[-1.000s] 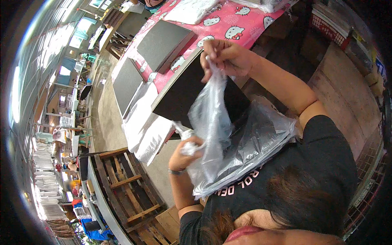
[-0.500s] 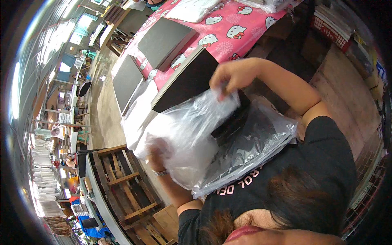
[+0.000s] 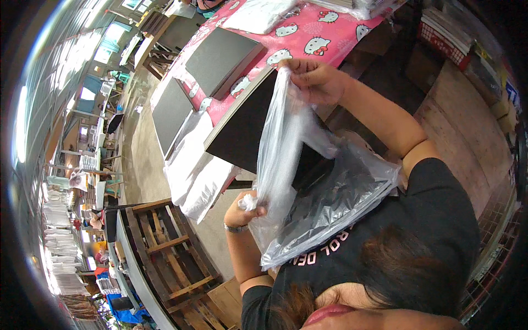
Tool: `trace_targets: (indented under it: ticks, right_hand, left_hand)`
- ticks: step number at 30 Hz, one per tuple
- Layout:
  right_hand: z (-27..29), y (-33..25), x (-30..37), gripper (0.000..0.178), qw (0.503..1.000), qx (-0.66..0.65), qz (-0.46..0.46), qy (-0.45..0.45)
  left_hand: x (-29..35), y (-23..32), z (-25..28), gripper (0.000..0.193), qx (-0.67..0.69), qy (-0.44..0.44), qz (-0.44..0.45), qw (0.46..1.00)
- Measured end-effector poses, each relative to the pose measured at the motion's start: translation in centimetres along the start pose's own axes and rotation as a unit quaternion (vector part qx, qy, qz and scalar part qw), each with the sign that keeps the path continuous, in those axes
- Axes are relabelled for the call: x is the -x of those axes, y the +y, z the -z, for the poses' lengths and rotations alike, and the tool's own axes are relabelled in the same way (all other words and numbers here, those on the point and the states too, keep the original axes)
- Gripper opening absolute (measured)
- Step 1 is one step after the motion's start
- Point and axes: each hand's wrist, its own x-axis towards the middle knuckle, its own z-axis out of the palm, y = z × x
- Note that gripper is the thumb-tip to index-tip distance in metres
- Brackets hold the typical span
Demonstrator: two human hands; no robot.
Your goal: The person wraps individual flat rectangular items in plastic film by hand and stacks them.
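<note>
A clear plastic bag is stretched between my two hands, its film bunched into a long fold. My right hand pinches its upper end, above the far part of a black box. Lower down, my left hand is closed round a crumpled bit of the same film. The black box lies tilted in front of me, and the film hides part of it. Against my body rests more clear plastic with a folded edge; whether it joins the held film I cannot tell.
Two dark grey boxes lie on a table with a pink patterned cloth. White sheets hang over its near edge. A wooden pallet leans at lower left. A red basket stands at far right.
My right hand has risen, drawing the film up into a taut fold. My left hand has moved right and slightly down, and the white sheets beside it show more.
</note>
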Motion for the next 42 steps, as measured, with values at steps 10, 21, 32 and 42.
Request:
trace_targets:
  ticks: [10,21,32,42]
  right_hand:
    - [2.1,-1.4,0.1,0.058,0.996,0.057,-0.036,-0.055]
    - [-0.4,3.5,3.9,0.045,0.554,0.784,0.236,0.153]
    - [-4.0,-3.3,9.0,0.015,0.877,0.417,-0.214,0.109]
    - [8.8,5.1,10.7,0.04,0.962,0.087,-0.169,0.196]
  left_hand:
    - [0.0,0.2,3.0,0.065,0.15,0.427,-0.065,0.889]
    - [-4.2,3.9,-3.8,0.052,-0.325,0.548,-0.001,0.77]
    - [0.4,10.8,-3.0,0.015,-0.05,0.281,0.273,0.919]
    - [-3.2,-7.0,1.8,0.014,0.01,0.15,0.206,0.967]
